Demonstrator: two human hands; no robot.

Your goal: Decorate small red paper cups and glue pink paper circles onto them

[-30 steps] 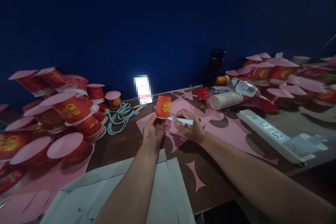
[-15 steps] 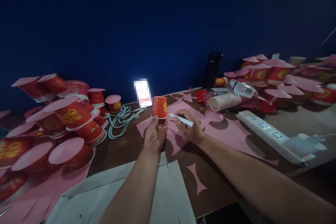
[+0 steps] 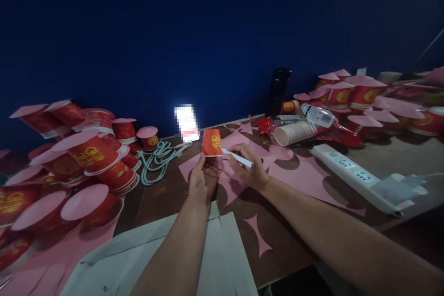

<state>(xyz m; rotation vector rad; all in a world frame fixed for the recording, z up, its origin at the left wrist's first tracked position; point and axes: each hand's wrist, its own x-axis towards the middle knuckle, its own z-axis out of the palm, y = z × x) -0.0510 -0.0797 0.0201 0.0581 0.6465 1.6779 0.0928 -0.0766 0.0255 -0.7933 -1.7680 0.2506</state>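
An upside-down red paper cup (image 3: 211,141) with gold characters stands in front of me, its rim facing down. My left hand (image 3: 203,176) grips it from below near the rim, thumb on the left side. Between the closed fingers of my right hand (image 3: 250,163) is a slim white pen-like tool (image 3: 242,159) with a dark back end. Its tip points left and meets the cup's lower right edge, or sits very close to it. Whether the tip is a nib or a blade is too small to tell. Beneath both hands lies cut pink paper (image 3: 231,189).
Red cups topped with pink discs crowd the left (image 3: 92,150) and far right (image 3: 366,90). Behind are a pixelated bright phone (image 3: 186,122), a coiled cable (image 3: 154,166) and a black flask (image 3: 278,90). Bagged cups (image 3: 291,133), a power strip (image 3: 350,171) and white cardboard (image 3: 225,249) lie around.
The cup has turned in my left hand, so its gold characters face me more and it leans slightly. My right hand keeps the white tool at the cup's edge; the view has shifted a little.
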